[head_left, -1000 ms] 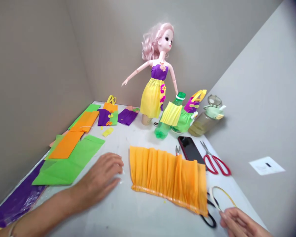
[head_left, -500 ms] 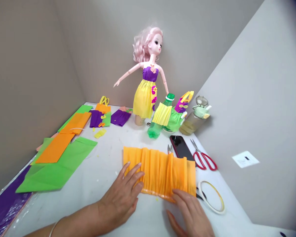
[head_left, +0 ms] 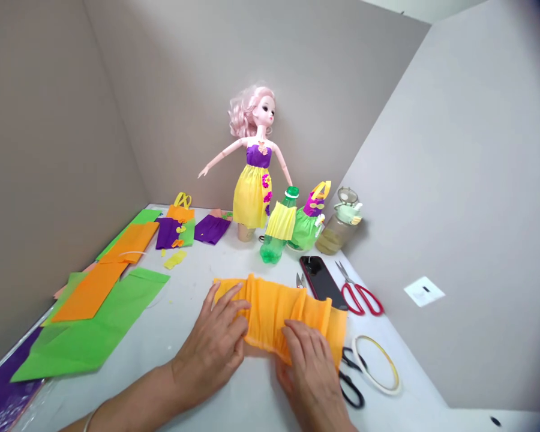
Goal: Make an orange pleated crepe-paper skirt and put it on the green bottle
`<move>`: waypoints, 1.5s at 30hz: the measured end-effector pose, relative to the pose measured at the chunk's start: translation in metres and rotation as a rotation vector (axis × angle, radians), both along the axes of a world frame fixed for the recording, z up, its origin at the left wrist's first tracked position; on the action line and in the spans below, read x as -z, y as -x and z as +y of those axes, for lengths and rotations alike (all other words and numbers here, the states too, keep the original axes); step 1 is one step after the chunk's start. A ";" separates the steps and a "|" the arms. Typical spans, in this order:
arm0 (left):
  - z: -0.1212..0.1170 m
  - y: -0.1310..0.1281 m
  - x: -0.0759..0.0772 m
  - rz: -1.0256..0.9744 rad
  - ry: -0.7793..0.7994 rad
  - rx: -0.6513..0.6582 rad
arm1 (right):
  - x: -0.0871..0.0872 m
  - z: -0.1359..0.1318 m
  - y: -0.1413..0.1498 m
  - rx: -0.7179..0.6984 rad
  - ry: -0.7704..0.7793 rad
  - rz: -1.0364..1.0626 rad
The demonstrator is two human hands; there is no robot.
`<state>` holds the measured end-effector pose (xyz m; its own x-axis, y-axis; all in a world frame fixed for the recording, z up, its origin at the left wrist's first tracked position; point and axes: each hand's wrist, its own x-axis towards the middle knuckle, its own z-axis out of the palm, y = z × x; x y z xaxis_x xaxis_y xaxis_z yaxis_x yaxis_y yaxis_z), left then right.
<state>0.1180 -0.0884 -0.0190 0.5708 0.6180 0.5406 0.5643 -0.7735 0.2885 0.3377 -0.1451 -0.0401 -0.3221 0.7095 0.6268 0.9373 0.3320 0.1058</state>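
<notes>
A gathered piece of orange crepe paper or thin cloth [head_left: 270, 309] lies before me, with uneven folds running from its far edge to its near one. My left hand [head_left: 213, 345] rests on its left end, fingers apart and slightly bent over the folds. My right hand [head_left: 312, 366] grips the near edge right of the middle, fingers on top and thumb tucked below. Just beyond the far edge, metal blade tips [head_left: 300, 280] show. Black-handled scissors [head_left: 351, 390] lie partly under the right end.
A pink-haired doll [head_left: 254, 174] stands at the back, beside a green bottle [head_left: 272, 249] and a lidded jug [head_left: 335, 231]. On the right are a phone [head_left: 321, 279], red-handled scissors [head_left: 362, 299] and a tape roll [head_left: 398, 375]. Green sheets [head_left: 85, 348] and orange sheets [head_left: 92, 291] cover the left.
My right hand has moved left and up onto the orange piece and closed on its near edge. More of the black scissors shows. The whole view has shifted.
</notes>
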 end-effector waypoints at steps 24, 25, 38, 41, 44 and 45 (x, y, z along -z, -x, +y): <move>0.077 -0.013 -0.120 -0.164 0.317 0.039 | -0.138 0.080 0.026 -0.088 0.392 0.437; 0.079 -0.012 -0.122 -0.175 0.346 0.049 | -0.143 0.084 0.023 -0.086 0.461 0.483; 0.119 -0.020 -0.126 -0.313 0.793 0.137 | -0.172 0.139 -0.002 -0.298 0.827 0.771; 0.130 -0.025 -0.128 -0.302 0.745 0.129 | -0.166 0.146 -0.003 -0.293 0.777 0.777; 0.140 -0.024 -0.131 -0.283 0.681 0.081 | -0.159 0.150 -0.008 -0.204 0.698 0.744; 0.142 -0.023 -0.132 -0.279 0.675 0.068 | -0.158 0.150 -0.010 -0.167 0.688 0.715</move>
<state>0.1406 0.0539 0.1131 0.5163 0.8361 0.1852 0.3572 -0.4068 0.8408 0.3480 0.0050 0.1177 -0.1592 0.9701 0.1833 0.6415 0.2428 -0.7277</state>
